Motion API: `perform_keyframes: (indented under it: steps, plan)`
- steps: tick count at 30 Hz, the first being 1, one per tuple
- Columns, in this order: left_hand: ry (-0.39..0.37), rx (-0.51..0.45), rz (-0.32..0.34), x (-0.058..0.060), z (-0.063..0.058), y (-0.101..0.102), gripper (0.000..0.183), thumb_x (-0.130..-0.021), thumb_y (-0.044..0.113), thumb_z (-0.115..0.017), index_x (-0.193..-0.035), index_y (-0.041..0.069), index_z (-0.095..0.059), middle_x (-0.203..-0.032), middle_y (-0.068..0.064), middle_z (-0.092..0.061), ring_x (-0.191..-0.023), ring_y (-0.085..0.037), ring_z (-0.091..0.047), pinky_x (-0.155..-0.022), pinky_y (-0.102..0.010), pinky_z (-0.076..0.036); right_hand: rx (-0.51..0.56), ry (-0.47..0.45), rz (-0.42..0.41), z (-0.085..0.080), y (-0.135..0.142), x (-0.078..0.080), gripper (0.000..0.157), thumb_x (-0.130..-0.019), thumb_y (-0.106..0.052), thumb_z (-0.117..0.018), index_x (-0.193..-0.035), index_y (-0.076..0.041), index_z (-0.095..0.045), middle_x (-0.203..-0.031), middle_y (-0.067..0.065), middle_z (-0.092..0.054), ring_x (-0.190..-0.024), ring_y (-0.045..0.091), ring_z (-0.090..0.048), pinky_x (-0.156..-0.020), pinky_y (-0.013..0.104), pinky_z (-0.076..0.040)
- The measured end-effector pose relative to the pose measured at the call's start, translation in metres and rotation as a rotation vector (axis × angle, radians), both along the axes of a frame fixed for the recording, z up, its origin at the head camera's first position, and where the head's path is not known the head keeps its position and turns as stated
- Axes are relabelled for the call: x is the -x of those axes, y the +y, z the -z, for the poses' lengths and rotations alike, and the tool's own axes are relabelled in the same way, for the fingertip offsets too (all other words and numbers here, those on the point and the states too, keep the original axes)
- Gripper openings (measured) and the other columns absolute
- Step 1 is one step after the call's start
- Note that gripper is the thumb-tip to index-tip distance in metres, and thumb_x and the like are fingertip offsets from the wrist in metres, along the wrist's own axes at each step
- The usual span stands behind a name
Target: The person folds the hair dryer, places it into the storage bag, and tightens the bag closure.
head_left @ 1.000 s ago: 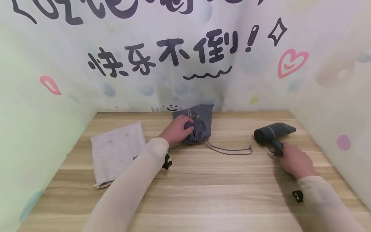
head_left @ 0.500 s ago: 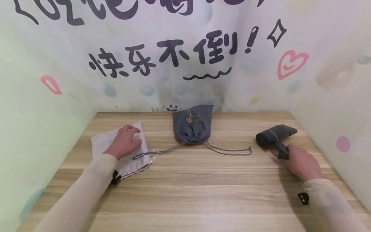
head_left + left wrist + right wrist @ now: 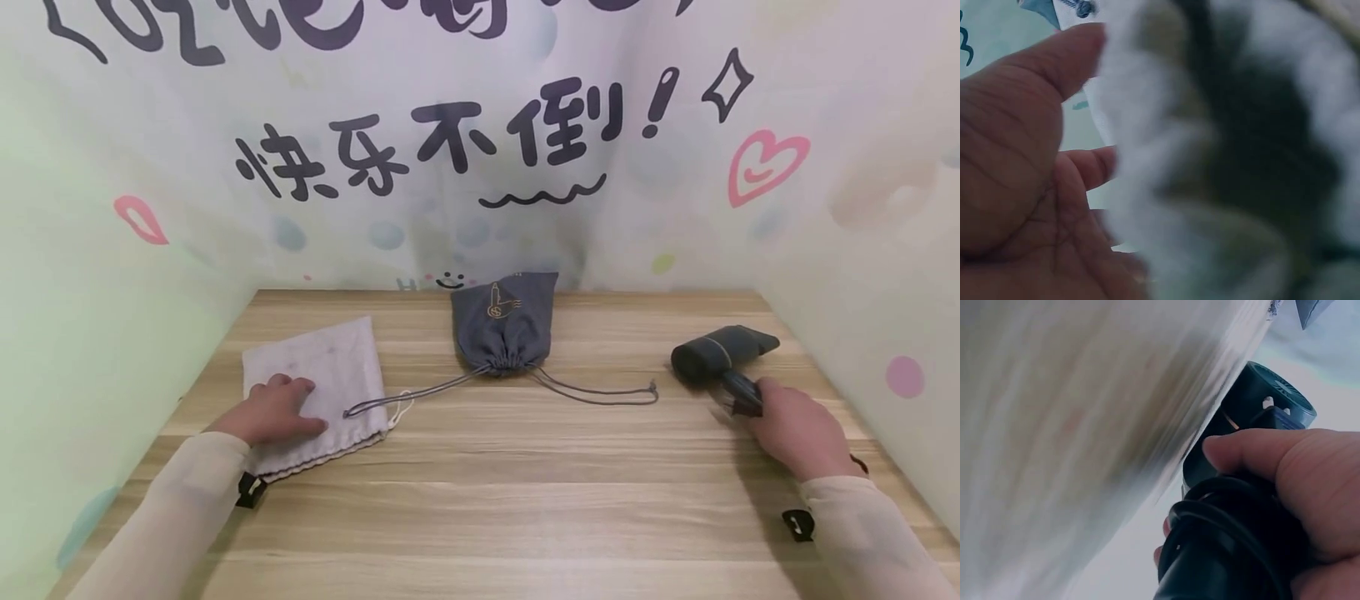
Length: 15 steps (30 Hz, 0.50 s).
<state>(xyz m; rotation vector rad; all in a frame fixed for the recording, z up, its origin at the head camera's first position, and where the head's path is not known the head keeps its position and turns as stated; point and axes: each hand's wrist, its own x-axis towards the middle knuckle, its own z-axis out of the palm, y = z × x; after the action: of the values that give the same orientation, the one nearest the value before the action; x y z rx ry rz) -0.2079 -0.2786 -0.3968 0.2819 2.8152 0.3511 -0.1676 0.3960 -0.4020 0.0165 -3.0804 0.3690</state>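
A pale drawstring bag (image 3: 337, 367) lies flat at the left of the table in the head view. My left hand (image 3: 273, 410) is over its near left part, thumb and fingers spread. Close up in the left wrist view, the bag's fabric (image 3: 1141, 125) is blurred beside the thumb, with no grip on it visible. On the right, my right hand (image 3: 802, 427) holds a dark hair dryer (image 3: 727, 350) by its handle, nozzle toward the right. Its coiled cord (image 3: 1210, 515) and plug (image 3: 1279, 419) show at the hand in the right wrist view.
A dark grey drawstring bag (image 3: 504, 325) lies at the back middle of the wooden table (image 3: 540, 517). Its cords (image 3: 600, 396) stretch to both sides, the left one onto the pale bag. A printed curtain (image 3: 420, 217) hangs behind the table.
My left hand has left the grey bag, crossed left over the pale bag and come nearer its near left side. The right hand, still holding the hair dryer, has shifted slightly right.
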Motion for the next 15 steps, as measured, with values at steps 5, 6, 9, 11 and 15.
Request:
perform_keyframes:
  steps: [5, 6, 9, 11, 15]
  plan:
    - [-0.020, 0.015, -0.015, -0.002, -0.004, 0.002, 0.075, -0.083, 0.040, -0.073, -0.132, -0.012, -0.049, -0.127, -0.043, -0.039, -0.108, -0.062, -0.043, -0.084, -0.068, -0.043, 0.002, 0.025, -0.012, -0.002, -0.004, 0.000, 0.025, -0.086, -0.021, -0.069, -0.094, -0.004, -0.052, -0.073, 0.010, -0.055, -0.062, 0.028, -0.048, -0.052, 0.041, -0.036]
    - [-0.025, 0.018, -0.017, -0.001, -0.004, 0.002, 0.076, -0.083, 0.041, -0.073, -0.132, -0.011, -0.049, -0.127, -0.043, -0.039, -0.108, -0.062, -0.043, -0.084, -0.068, -0.043, 0.002, 0.031, -0.015, -0.002, -0.005, 0.000, 0.025, -0.086, -0.020, -0.069, -0.095, -0.004, -0.053, -0.073, 0.009, -0.055, -0.062, 0.027, -0.048, -0.051, 0.040, -0.036]
    - [-0.047, 0.020, -0.039, 0.001, -0.005, 0.002, 0.079, -0.082, 0.042, -0.075, -0.132, -0.011, -0.047, -0.124, -0.043, -0.039, -0.106, -0.061, -0.043, -0.084, -0.067, -0.042, 0.005, 0.055, -0.022, -0.004, -0.009, -0.001, 0.025, -0.084, -0.018, -0.070, -0.097, -0.004, -0.054, -0.074, 0.009, -0.057, -0.063, 0.028, -0.049, -0.051, 0.040, -0.036]
    - [-0.065, 0.018, -0.055, 0.002, -0.006, 0.003, 0.081, -0.082, 0.043, -0.075, -0.135, -0.010, -0.043, -0.124, -0.045, -0.036, -0.105, -0.063, -0.042, -0.085, -0.069, -0.041, 0.004, 0.072, -0.031, -0.005, -0.012, -0.001, 0.025, -0.083, -0.016, -0.071, -0.098, -0.004, -0.055, -0.075, 0.009, -0.058, -0.063, 0.028, -0.050, -0.051, 0.041, -0.037]
    - [-0.111, 0.053, -0.057, 0.004, -0.010, 0.008, 0.083, -0.085, 0.043, -0.072, -0.145, -0.004, -0.037, -0.128, -0.050, -0.030, -0.108, -0.068, -0.039, -0.088, -0.073, -0.037, -0.001, 0.099, -0.055, -0.008, -0.018, 0.000, 0.026, -0.082, -0.014, -0.072, -0.100, -0.004, -0.057, -0.075, 0.009, -0.059, -0.064, 0.028, -0.052, -0.053, 0.043, -0.040]
